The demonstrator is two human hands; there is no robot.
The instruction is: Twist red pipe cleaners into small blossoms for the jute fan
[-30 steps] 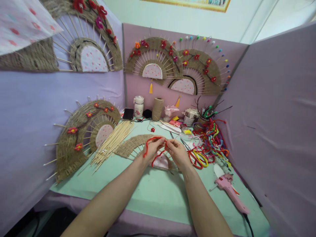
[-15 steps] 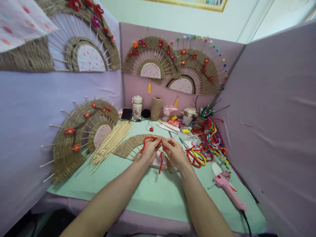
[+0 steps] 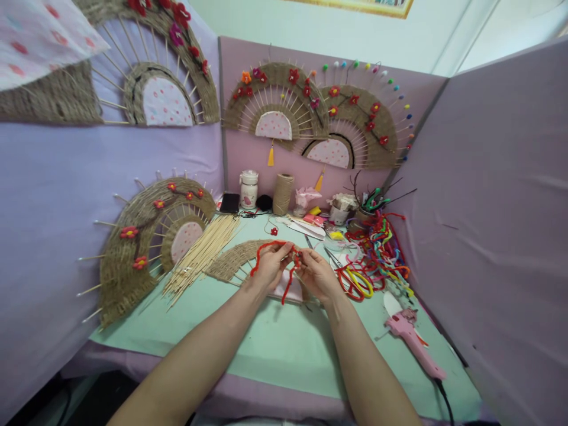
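- While left hand [image 3: 268, 267] and right hand [image 3: 320, 275] grip it between closed fingertips, the red fuzzy stem [image 3: 287, 289] is already bent, one end dangling.
- Beneath: twine fan [image 3: 234, 259], mid-table, partly masked by the hands.
- Outward: scissors [image 3: 369, 290], crowding the right hand's side; pink glue gun [image 3: 416, 344], near the table's [image 3: 275, 355] right edge.

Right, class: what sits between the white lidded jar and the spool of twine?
In the head view, a round black thing sits between the jar and the spool.
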